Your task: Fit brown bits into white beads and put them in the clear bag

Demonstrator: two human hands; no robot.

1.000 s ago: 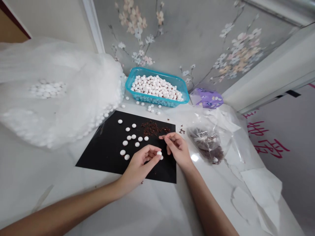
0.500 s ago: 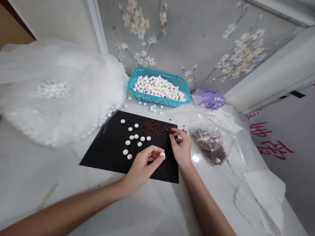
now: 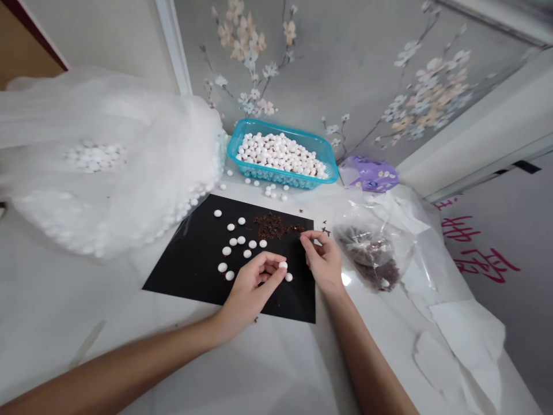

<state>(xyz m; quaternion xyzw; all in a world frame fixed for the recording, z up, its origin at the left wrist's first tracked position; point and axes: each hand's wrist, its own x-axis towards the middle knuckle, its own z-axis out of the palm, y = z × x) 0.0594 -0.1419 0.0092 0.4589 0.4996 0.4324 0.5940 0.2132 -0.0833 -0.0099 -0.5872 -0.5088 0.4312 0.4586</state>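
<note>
My left hand (image 3: 253,282) pinches a small white ball (image 3: 283,265) between thumb and fingertips, over the black mat (image 3: 185,271). Another white ball (image 3: 288,277) lies on the mat just below those fingertips. To the right, my right hand (image 3: 323,259) has its thumb and index finger pressed together at the mat's right edge, beside a pile of small dark brown bits (image 3: 271,226). Whatever is in that pinch is too small to make out. Several more white balls (image 3: 233,242) are scattered over the mat's left half, a few with brown bits at them.
A blue basket (image 3: 280,180) full of white balls stands against the wall. Left of it bulges a big translucent white bag (image 3: 142,190) of white balls. On the right lie a clear bag of brown bits (image 3: 375,253), a purple packet (image 3: 371,173) and white paper (image 3: 469,328).
My right thumb and index finger have closed together and drawn slightly back from the brown pile. My left hand has raised its white ball a little, showing the other ball below more fully.
</note>
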